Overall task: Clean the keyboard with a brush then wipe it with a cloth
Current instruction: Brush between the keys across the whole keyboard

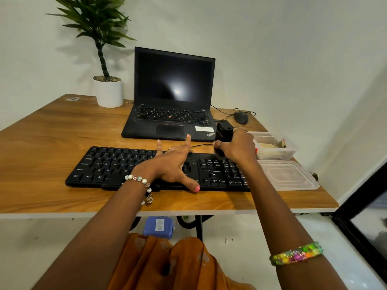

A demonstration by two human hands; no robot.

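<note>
keyboard (129,168) cleaning under way at a wooden desk (52,143): the left hand (171,164) lies spread and flat across the middle of the keyboard, fingers straight, seemingly to pin it in place. the right hand (236,146) is curled around a black brush (224,130), held upright over the keyboard's far right corner, apparently for sweeping the number pad. behind the keyboard sits an open laptop (173,97); right of the keyboard, a clear tub (291,152) holds what may be the cloth, too unclear to say, its lid (289,176) set aside just in front.
</note>
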